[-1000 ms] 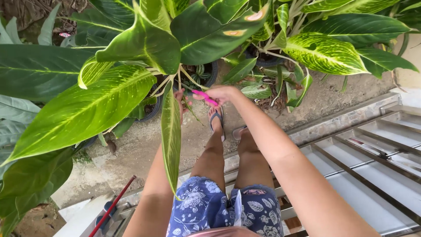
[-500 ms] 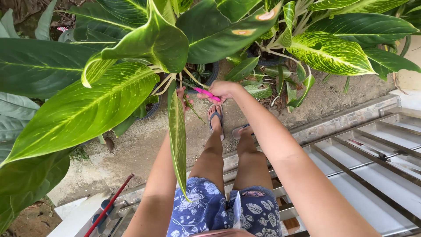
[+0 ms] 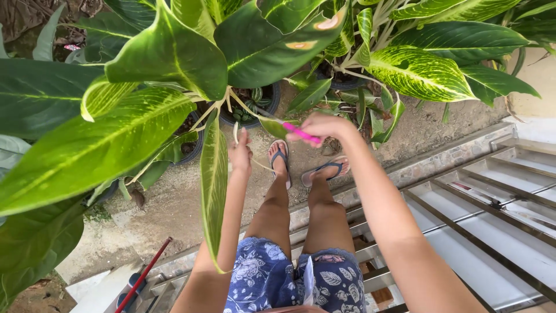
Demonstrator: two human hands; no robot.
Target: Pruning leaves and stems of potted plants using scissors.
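- Broad variegated leaf fills the left of the scene, green with yellow streaks, hanging over bare ground.
- Red-handled tool lies at the near left, on the pale edge by the ground.
- Long narrow leaf droops downward just left of the left forearm; its stalk runs up toward the left hand.
- Left hand is raised at centre, fingers pressed together around the pale leaf stalk, pinching it.
- Dark round pot stands on the ground beyond the left hand, stems rising from it.
- Right hand sits just right of the left hand, fingers curled tight around the pink-handled cutter; its tip points left toward the stalk. Whether the blade touches the stalk cannot be told.
- Two feet in sandals stand on the ground below both hands.
- Metal grille slopes across the near right.
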